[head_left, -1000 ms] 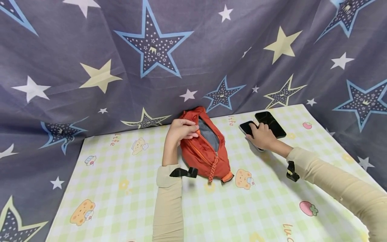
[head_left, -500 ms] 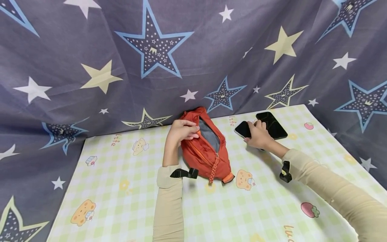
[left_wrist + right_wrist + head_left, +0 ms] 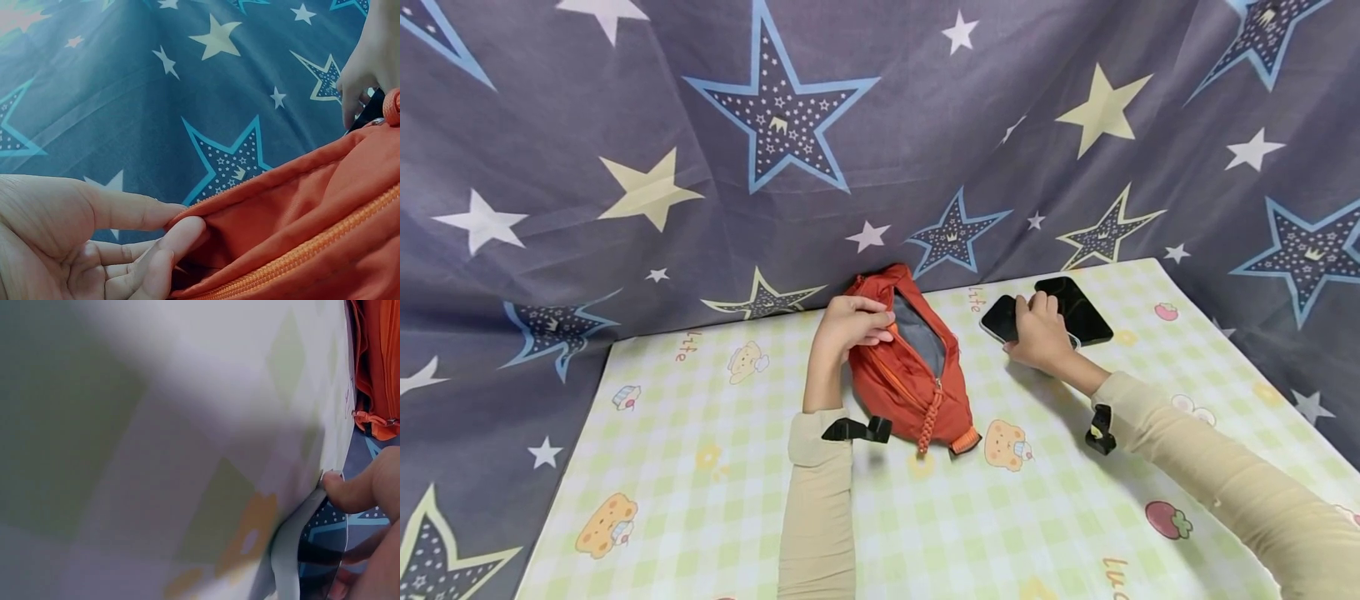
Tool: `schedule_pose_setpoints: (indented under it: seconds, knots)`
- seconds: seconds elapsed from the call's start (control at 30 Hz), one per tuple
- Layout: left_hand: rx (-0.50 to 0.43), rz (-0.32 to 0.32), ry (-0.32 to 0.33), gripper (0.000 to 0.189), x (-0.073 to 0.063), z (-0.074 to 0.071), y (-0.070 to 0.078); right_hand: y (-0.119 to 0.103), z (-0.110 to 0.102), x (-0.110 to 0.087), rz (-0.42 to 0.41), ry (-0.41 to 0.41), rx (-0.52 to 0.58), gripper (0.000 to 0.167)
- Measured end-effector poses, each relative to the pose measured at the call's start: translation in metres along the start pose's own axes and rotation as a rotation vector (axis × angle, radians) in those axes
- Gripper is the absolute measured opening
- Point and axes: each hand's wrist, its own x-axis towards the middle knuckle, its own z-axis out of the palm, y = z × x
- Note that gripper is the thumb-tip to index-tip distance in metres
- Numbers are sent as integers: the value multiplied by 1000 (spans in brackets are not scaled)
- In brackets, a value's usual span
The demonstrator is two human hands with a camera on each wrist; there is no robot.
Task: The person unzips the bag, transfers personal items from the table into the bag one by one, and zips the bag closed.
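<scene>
An orange-red waist bag [image 3: 951, 408] lies at the back middle of the table, its zipped mouth open on a grey lining. My left hand [image 3: 850, 325] pinches the edge of that mouth between thumb and fingers; in the left wrist view the thumb [image 3: 140, 212] presses the fabric. To the right, my right hand [image 3: 1041, 333] grips a smartphone [image 3: 1000, 318] with a pale rim and a black screen. The thumb is on its near edge in the right wrist view, while the phone's lower part is hidden under the hand in the head view.
A larger black flat device [image 3: 1088, 315] lies just behind and right of the smartphone. A braided zip pull [image 3: 929, 421] hangs from the bag's near end. The checked tablecloth [image 3: 700, 517] runs back to a star-patterned curtain [image 3: 880, 150].
The smartphone has slid a little to the left with my right hand, which has shifted from fingertips on the screen to a hold at its edges. My left hand and the bag stay put.
</scene>
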Motion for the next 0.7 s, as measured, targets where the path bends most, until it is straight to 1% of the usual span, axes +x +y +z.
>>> schedule_pose_setpoints:
  seconds: [0.1, 0.2, 0.37, 0.5, 0.57, 0.7]
  knots:
    - [-4, 1, 2, 34, -1, 1, 1, -4, 0, -1, 13, 12, -19, 81]
    - [-4, 1, 5, 33, -1, 1, 1, -9, 1, -3, 15, 41, -50, 79]
    - [1, 3, -2, 33, 0, 0, 0, -16, 3, -6, -3, 111, -123, 77]
    - [-1, 10, -6, 33, 0, -1, 1, -19, 2, -7, -22, 143, -173, 80]
    - [0, 13, -5, 33, -1, -1, 1, -20, 0, -7, -33, 148, -197, 83]
    - [3, 19, -9, 33, -2, 0, 1, -21, -5, -12, -29, 111, -232, 89]
